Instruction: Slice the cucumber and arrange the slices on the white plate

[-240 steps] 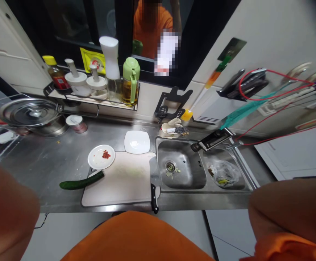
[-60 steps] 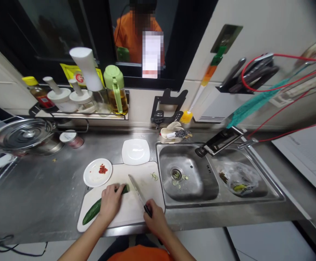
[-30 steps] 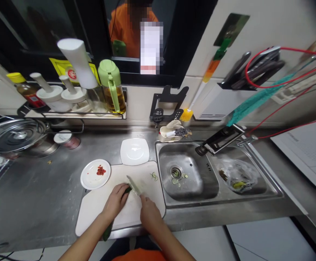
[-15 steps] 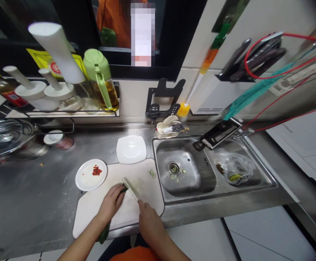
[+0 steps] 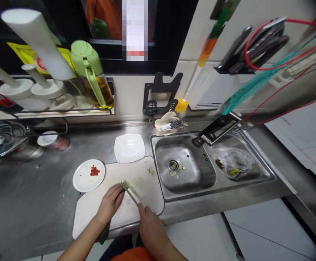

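Left hand [image 5: 110, 203] around the cucumber [image 5: 104, 233]; knife [image 5: 131, 194] in right hand [image 5: 152, 225]

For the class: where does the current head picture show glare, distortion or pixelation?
Head view: glare on the square white plate and the steel sink basin; head view: the tall white-topped bottle looks stretched and leaning; head view: coarse pixel blocks cover part of the black-framed window.
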`<state>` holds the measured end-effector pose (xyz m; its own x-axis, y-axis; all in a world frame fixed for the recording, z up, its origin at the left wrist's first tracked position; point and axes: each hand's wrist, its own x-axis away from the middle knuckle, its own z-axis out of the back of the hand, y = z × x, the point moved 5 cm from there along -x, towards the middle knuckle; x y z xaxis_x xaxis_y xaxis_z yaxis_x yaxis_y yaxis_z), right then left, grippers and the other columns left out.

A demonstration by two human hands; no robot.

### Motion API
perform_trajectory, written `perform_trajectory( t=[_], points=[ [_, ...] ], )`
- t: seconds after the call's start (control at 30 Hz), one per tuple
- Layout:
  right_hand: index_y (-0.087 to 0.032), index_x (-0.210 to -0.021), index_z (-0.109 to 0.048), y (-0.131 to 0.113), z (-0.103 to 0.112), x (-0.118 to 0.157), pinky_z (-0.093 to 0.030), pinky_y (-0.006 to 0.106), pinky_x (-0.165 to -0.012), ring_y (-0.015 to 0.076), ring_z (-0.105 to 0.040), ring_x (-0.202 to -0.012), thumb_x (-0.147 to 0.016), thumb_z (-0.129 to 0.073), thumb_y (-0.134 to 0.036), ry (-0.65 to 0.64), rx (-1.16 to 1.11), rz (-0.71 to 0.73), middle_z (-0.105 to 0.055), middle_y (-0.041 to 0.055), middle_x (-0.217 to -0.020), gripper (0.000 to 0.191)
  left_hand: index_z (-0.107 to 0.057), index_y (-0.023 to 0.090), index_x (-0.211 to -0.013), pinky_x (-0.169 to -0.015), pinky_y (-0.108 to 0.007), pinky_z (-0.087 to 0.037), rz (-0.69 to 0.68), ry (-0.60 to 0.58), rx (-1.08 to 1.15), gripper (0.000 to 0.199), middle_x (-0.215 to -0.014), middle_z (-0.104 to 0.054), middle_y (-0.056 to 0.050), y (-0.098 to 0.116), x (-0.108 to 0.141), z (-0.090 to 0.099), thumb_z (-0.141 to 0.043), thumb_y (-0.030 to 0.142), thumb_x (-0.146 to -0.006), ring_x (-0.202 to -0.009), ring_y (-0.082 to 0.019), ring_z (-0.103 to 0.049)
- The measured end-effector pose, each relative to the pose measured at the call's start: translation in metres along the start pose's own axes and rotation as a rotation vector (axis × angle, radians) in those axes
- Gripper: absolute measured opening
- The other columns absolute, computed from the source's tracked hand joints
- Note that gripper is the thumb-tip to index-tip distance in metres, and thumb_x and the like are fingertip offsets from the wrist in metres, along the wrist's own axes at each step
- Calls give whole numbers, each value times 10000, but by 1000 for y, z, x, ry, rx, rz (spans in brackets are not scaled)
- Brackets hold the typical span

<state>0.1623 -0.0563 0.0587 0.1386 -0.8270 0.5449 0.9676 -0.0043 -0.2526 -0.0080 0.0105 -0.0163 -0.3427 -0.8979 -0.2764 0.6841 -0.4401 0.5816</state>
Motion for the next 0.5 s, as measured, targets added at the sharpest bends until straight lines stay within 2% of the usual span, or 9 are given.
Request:
perform_trajectory(
  t=[0.3, 0.5],
  points=[
    [-165, -1257, -475, -1, -3, -5, -485, 272, -688, 227, -641, -838, -839, -293, 2, -26, -31, -22, -622, 146, -973, 485, -618, 204, -1045, -885, -353, -542, 1, 2, 2, 217, -1058, -663, -79, 2, -2, 2, -492, 252, -876, -1007, -195, -624],
    [-157, -1234, -497, -2, 2, -8, -491, 296, -713, 243, -641, -874, -847, -284, 7, -70, -37, -22, -634, 147, -978, 471, -616, 198, -1047, -899, -350, -534, -9, -2, -5, 213, -1067, -661, -78, 2, -2, 1, -497, 243, -875, -1013, -190, -618]
  ],
)
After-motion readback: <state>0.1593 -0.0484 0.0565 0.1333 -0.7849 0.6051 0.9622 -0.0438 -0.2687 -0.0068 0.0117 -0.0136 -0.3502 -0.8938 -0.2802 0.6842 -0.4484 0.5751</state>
